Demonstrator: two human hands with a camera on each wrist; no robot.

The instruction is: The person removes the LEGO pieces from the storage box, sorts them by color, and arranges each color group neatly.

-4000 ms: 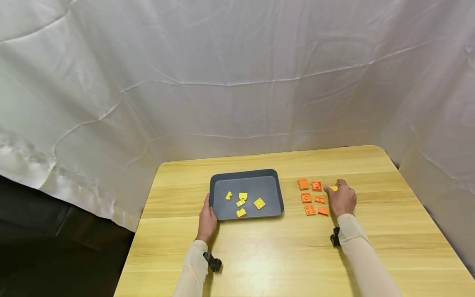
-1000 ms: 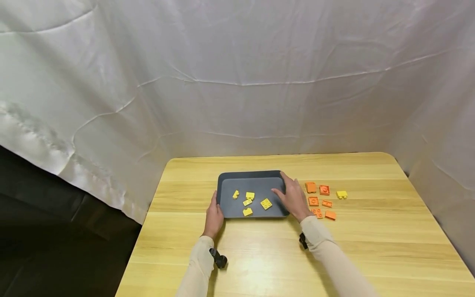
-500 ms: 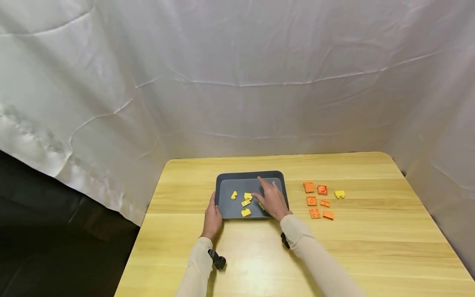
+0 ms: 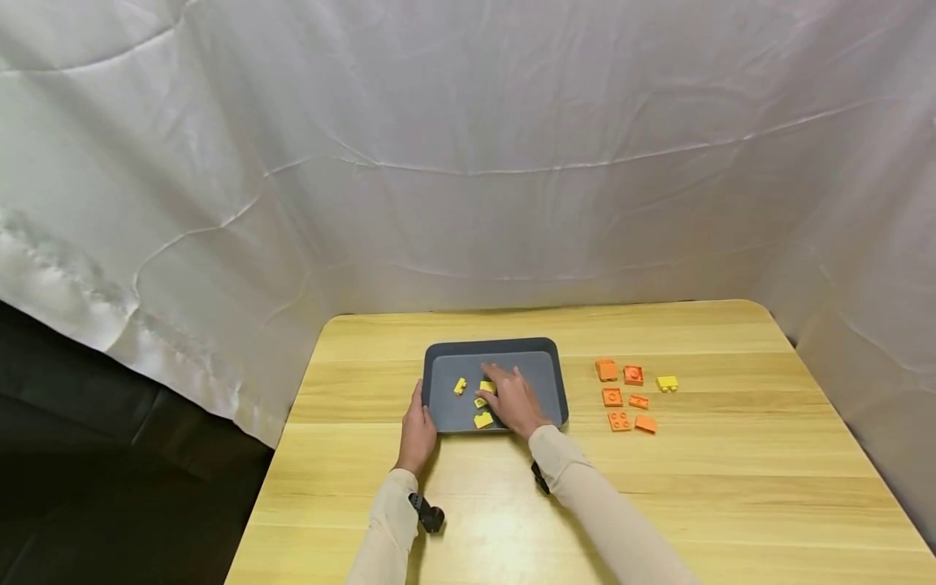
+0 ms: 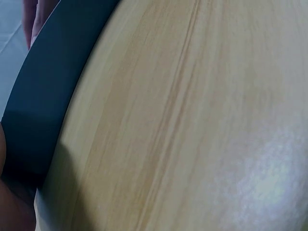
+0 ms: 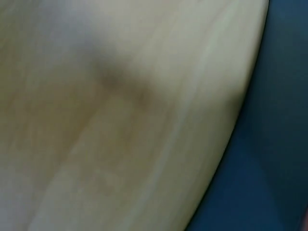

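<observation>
A dark grey tray (image 4: 442, 355) lies on the wooden table. My left hand (image 4: 418, 435) holds its near left corner, thumb at the rim and fingers along the outer side. My right hand (image 4: 515, 402) hovers over the tray's middle, thumb and fingers apart around the yellow bricks there. Whether it touches any of them I cannot tell. One small yellow brick (image 4: 460, 386) lies left of that hand. Another yellow brick (image 4: 483, 420) sits near the front wall. A yellow brick (image 4: 487, 386) is partly covered by the fingers; the square one is hidden beneath the hand.
Right of the tray, several orange bricks (image 4: 612, 397) lie in two loose columns. A yellow brick (image 4: 667, 383) rests just beyond them on the table (image 4: 731, 455). White fabric (image 4: 504, 219) hangs behind the table and along its sides.
My right hand has let go of a yellow brick right of the orange ones. It has moved left over the tray's right rim to its middle. My left hand stays at the corner.
</observation>
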